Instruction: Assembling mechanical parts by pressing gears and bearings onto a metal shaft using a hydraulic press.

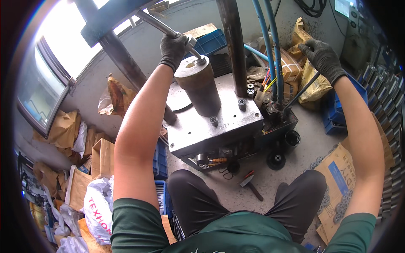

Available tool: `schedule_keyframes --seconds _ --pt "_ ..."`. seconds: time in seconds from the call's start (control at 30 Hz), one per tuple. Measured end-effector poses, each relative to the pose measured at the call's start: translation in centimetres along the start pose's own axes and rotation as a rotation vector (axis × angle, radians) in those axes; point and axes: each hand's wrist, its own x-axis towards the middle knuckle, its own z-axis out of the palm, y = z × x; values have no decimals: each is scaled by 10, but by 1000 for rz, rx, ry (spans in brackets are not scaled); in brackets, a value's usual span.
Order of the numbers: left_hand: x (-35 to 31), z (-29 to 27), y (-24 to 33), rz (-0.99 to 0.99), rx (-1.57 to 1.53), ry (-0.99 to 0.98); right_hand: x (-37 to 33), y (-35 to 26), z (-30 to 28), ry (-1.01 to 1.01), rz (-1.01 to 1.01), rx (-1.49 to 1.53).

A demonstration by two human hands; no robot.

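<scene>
Evidently, the left gloved hand point(173, 49) clasps the steel rod point(158, 22) at upper centre, its long axis slanting down-right toward the thick metal cylinder point(201, 92); the farther right hand point(325, 62), upper right, meets the black lever point(305, 87), its clench indiscernible.

Pale grey wall point(95, 80), dark-framed window point(42, 88) at left, bright white light point(67, 33), speckled grey floor point(312, 152)

Steel rod point(158, 23), grey cylinder point(203, 97), dark lever point(303, 90)
Rod shiny, slanting down toward cylinder's top — cylinder standing on metal plate point(244, 121); lever slim, tilted.
</scene>
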Motion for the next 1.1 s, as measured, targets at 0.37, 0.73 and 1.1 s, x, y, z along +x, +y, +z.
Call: schedule_keyframes --seconds 0.37,0.73,1.1 --pt "15 6 13 2 160 -121 -14 -2 -5 12 -8 22" --pt "30 27 25 111 507 -162 -71 15 -20 54 -224 74" --pt "22 19 19 101 465 -138 -175 7 -50 -237 -193 183"
